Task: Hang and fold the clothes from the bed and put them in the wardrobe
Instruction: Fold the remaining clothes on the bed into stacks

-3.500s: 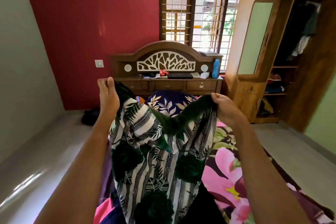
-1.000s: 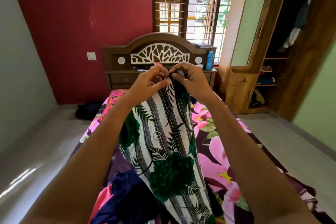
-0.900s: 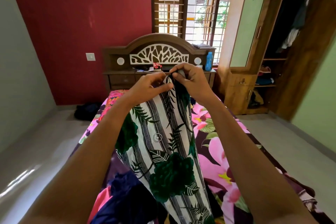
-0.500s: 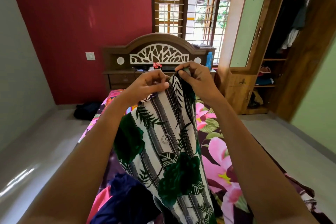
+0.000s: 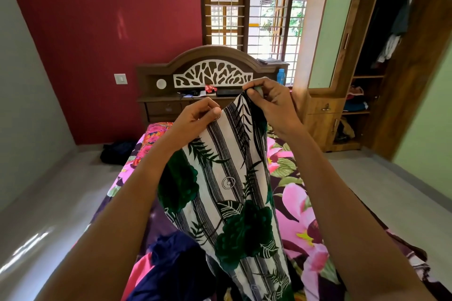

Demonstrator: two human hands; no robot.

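A white garment with black stripes and dark green leaf and flower print (image 5: pixel 227 190) hangs in front of me over the bed (image 5: pixel 298 198). My left hand (image 5: pixel 198 117) pinches its top edge on the left. My right hand (image 5: pixel 269 102) pinches the top edge a little higher on the right. The cloth drops folded lengthwise between my arms to the bottom of the view. A dark blue garment (image 5: pixel 176 266) and a pink one (image 5: pixel 138 273) lie on the bed below it. The open wooden wardrobe (image 5: pixel 367 56) stands at the right.
The bed has a floral sheet and a carved wooden headboard (image 5: pixel 210 76) with a blue bottle (image 5: pixel 281 76) on its shelf. Clothes hang and lie inside the wardrobe. A dark bundle (image 5: pixel 117 151) sits on the floor left of the bed. Grey floor runs along both sides.
My hands came together from a wide spread, folding the garment lengthwise. In the last half second they have drawn slightly apart, the right one rising a little.
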